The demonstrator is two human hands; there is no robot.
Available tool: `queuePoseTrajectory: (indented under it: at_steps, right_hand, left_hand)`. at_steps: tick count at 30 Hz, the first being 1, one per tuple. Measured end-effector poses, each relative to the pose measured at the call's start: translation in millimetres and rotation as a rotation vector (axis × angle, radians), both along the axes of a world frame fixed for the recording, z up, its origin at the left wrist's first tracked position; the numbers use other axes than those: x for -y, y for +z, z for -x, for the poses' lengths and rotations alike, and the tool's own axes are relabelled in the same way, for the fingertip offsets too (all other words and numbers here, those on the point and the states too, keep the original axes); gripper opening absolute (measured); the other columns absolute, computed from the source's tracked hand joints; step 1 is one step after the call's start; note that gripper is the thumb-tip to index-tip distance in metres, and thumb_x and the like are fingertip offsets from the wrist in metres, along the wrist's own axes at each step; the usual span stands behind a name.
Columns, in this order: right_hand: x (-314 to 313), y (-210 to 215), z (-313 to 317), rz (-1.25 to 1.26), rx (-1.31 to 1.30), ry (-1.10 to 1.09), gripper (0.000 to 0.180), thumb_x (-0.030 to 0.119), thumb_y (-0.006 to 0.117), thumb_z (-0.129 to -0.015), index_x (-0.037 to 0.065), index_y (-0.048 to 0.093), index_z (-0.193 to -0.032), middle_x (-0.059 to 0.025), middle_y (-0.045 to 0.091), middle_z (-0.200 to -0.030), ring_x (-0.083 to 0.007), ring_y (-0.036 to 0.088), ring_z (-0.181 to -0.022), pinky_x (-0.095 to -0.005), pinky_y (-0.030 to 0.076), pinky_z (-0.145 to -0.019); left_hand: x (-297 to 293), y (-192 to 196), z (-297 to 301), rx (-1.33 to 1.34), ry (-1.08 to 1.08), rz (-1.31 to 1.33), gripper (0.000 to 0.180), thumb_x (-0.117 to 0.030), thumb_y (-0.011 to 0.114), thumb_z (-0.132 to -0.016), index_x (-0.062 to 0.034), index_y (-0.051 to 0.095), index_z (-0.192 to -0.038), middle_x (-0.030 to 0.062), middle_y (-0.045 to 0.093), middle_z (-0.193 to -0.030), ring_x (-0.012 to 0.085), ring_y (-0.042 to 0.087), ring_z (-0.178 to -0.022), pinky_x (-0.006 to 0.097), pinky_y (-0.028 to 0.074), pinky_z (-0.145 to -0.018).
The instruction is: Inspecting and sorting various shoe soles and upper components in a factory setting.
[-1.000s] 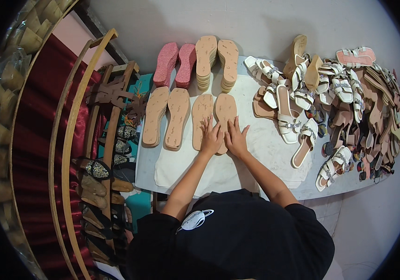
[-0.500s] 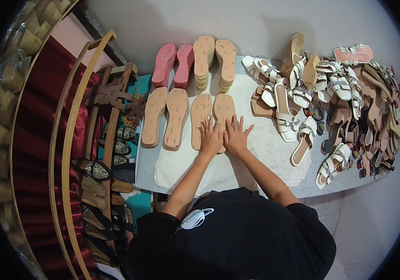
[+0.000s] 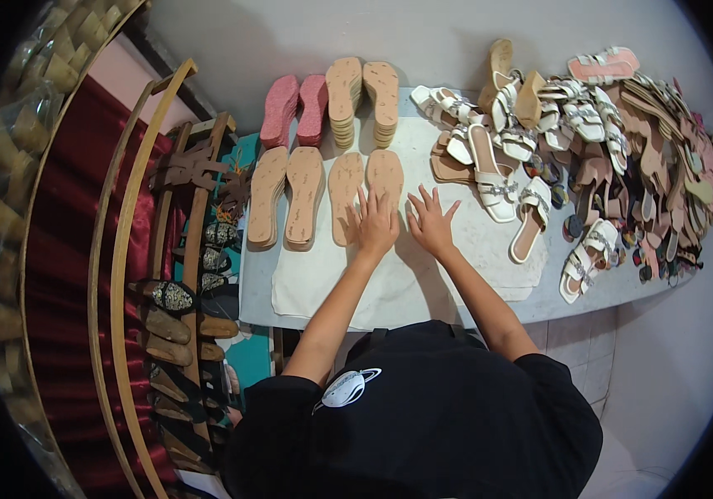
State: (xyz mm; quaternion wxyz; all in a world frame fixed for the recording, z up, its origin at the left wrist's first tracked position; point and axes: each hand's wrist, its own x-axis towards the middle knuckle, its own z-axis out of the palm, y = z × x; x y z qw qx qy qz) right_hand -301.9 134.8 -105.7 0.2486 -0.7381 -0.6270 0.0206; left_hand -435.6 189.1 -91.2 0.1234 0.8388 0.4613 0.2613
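My left hand (image 3: 376,226) lies with its fingers apart over the near edges of two tan insoles: the left insole (image 3: 343,195) and the right insole (image 3: 386,173). To the right of them, my right hand (image 3: 431,223) has spread fingers over the white cloth (image 3: 315,287) and holds nothing. Whether its palm touches the cloth, I cannot tell. Left of my hands sit two thicker stacks of tan insoles, one stack (image 3: 266,200) beside another stack (image 3: 304,195). Behind them stand pink sole stacks (image 3: 281,108) and taller tan sole stacks (image 3: 343,87) near the wall.
White strapped sandals (image 3: 494,187) lie in a loose group on the table's right, with a large heap of soles and straps (image 3: 648,175) beyond. A wooden rack (image 3: 192,249) holding dark shoes stands on the left, near a dark red curtain (image 3: 65,274).
My right hand has come off the right insole and shifted right, over the cloth. My left hand stays at the insoles, now reaching the right one. The whole view has shifted slightly.
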Motion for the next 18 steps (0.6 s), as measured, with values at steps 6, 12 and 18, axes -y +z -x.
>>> queuePoseTrajectory:
  at_steps: [6,12,18]
  right_hand:
    - [61,27,-29,-0.084,-0.174,-0.151,0.035,0.023,0.051,-0.084,0.017,0.051,-0.119,-0.0063,0.039,-0.134,-0.0313,0.029,-0.129,-0.0704,-0.003,-0.093]
    - [116,36,-77,-0.190,-0.137,-0.357,0.032,0.022,0.051,-0.083,0.017,0.053,-0.114,-0.0047,0.044,-0.127,-0.0309,0.033,-0.126,-0.0717,-0.001,-0.093]
    - [167,42,-132,-0.226,-0.161,-0.492,0.032,0.023,0.051,-0.083,0.018,0.053,-0.114,-0.0041,0.044,-0.128,-0.0301,0.034,-0.126,-0.0701,-0.003,-0.094]
  left_hand:
    - [40,15,-46,0.104,-0.196,-0.048,0.041,-0.022,0.052,-0.081,-0.0088,0.049,-0.120,0.0132,0.024,-0.142,0.0373,0.012,-0.133,0.059,0.006,-0.103]
    - [77,22,-112,0.145,-0.396,-0.075,0.039,-0.021,0.052,-0.080,-0.0098,0.052,-0.117,0.0147,0.026,-0.141,0.0374,0.011,-0.133,0.061,0.003,-0.102]
    - [116,39,-184,0.196,-0.515,-0.077,0.037,-0.022,0.053,-0.081,-0.0100,0.053,-0.115,0.0147,0.029,-0.139,0.0396,0.014,-0.132,0.061,0.005,-0.101]
